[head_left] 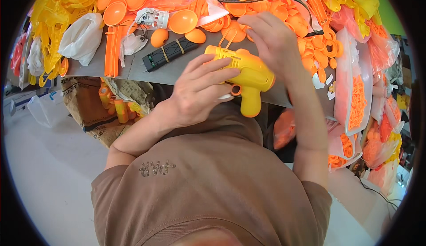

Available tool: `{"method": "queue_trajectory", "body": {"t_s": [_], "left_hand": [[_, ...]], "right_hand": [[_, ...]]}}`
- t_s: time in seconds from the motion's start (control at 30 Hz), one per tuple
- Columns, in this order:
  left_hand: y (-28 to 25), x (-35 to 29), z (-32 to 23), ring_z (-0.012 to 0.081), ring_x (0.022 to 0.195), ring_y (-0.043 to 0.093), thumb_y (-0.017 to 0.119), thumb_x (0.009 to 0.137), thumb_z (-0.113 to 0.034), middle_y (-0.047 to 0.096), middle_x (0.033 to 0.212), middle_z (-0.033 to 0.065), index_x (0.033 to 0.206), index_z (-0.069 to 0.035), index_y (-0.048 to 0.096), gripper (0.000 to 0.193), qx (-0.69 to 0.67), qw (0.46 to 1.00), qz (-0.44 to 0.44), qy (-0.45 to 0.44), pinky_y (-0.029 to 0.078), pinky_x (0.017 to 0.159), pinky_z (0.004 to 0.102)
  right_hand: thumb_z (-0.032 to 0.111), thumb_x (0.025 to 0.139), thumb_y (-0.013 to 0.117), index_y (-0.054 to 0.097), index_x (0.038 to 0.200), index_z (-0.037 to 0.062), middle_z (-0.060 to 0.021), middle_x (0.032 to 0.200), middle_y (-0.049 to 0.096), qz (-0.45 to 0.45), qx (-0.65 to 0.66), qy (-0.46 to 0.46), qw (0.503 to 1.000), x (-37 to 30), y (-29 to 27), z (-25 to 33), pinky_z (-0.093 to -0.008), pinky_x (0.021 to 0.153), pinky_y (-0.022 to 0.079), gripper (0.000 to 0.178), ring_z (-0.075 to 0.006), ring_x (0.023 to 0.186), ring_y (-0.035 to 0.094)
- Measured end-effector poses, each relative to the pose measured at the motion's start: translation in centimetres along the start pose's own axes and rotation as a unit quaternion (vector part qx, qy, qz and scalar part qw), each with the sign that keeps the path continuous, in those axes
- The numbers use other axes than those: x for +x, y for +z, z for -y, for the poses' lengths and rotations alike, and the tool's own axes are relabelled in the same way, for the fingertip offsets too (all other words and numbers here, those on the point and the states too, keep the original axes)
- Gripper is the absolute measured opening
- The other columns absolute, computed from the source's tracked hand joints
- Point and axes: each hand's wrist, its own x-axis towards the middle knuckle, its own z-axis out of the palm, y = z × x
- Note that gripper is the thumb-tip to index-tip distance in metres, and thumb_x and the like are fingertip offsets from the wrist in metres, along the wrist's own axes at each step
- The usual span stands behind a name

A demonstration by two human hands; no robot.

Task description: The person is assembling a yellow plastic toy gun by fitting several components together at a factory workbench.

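Observation:
My left hand (202,84) is wrapped round the rear of a yellow toy gun (255,75), over the front edge of the table. The toy's grip hangs down toward me, and a small orange ring (237,89) shows beside the trigger area. Behind its top edge, a thin orange loop (230,36) lies against the loose parts; whether it is joined to the toy I cannot tell. Just beyond the toy, my right hand (270,35) is raised with fingers stretched left and thumb apart. Nothing shows between those fingers.
A black bar with rubber bands (171,54) lies on the grey table (133,64). Orange cups (183,21) and discs crowd the back. Yellow parts (57,15) heap at left, beside a white bag (80,39). A clear bin (341,77) holds orange rings at right. A paper sack (86,106) stands below.

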Motion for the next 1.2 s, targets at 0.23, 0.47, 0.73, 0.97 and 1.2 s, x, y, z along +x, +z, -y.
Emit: {"method": "queue_trajectory", "body": {"t_s": [0.23, 0.47, 0.73, 0.97, 1.2], "left_hand": [[1.4, 0.6, 0.7, 0.0308, 0.112, 0.053, 0.065, 0.072, -0.011, 0.058, 0.114, 0.0109, 0.076, -0.003, 0.057, 0.012, 0.100, 0.992, 0.074, 0.034, 0.040, 0.092, 0.0481], [1.1, -0.2, 1.2, 0.0310, 0.113, 0.053, 0.063, 0.072, -0.007, 0.058, 0.114, 0.0118, 0.077, -0.003, 0.057, 0.009, 0.142, 0.989, 0.041, 0.005, 0.040, 0.092, 0.0468], [2.9, 1.2, 1.9, 0.0350, 0.111, 0.053, 0.061, 0.071, -0.004, 0.059, 0.113, 0.0154, 0.082, -0.002, 0.057, 0.012, 0.156, 0.987, -0.028, -0.033, 0.038, 0.091, 0.0460], [3.2, 1.4, 1.8, 0.0335, 0.112, 0.053, 0.068, 0.071, -0.007, 0.061, 0.113, 0.0130, 0.083, -0.003, 0.058, 0.015, 0.136, 0.987, -0.046, -0.067, 0.037, 0.093, 0.0453], [3.1, 1.1, 1.9, 0.0337, 0.111, 0.054, 0.069, 0.072, -0.010, 0.061, 0.115, 0.0113, 0.081, -0.005, 0.060, 0.014, 0.115, 0.990, -0.052, -0.057, 0.036, 0.093, 0.0444]], "right_hand": [[0.009, 0.075, 0.056, 0.059, 0.086, 0.0067, -0.0052, 0.081, 0.052, 0.258, -0.099, -0.215, 0.937, 2.1, 2.2, -3.4, -0.0337, 0.057, 0.047, 0.012, -0.0217, 0.074, 0.057], [0.008, 0.075, 0.059, 0.056, 0.082, 0.0058, -0.0063, 0.088, 0.053, 0.216, -0.047, -0.170, 0.960, 2.2, 1.5, -3.4, -0.0333, 0.060, 0.047, 0.008, -0.0231, 0.082, 0.057], [0.002, 0.082, 0.057, 0.054, 0.089, 0.0008, -0.0101, 0.085, 0.057, 0.108, 0.034, 0.039, 0.993, -1.2, -4.3, 1.2, -0.0308, 0.065, 0.046, 0.008, -0.0258, 0.076, 0.057], [0.003, 0.081, 0.058, 0.059, 0.088, 0.0012, -0.0097, 0.078, 0.055, 0.097, 0.043, 0.135, 0.985, -3.2, -2.7, 1.9, -0.0305, 0.061, 0.045, 0.007, -0.0231, 0.069, 0.056], [0.002, 0.078, 0.055, 0.056, 0.081, 0.0040, -0.0094, 0.075, 0.050, 0.116, -0.077, 0.059, 0.989, -2.1, -1.3, 1.3, -0.0367, 0.060, 0.043, 0.004, -0.0268, 0.070, 0.054]]}}
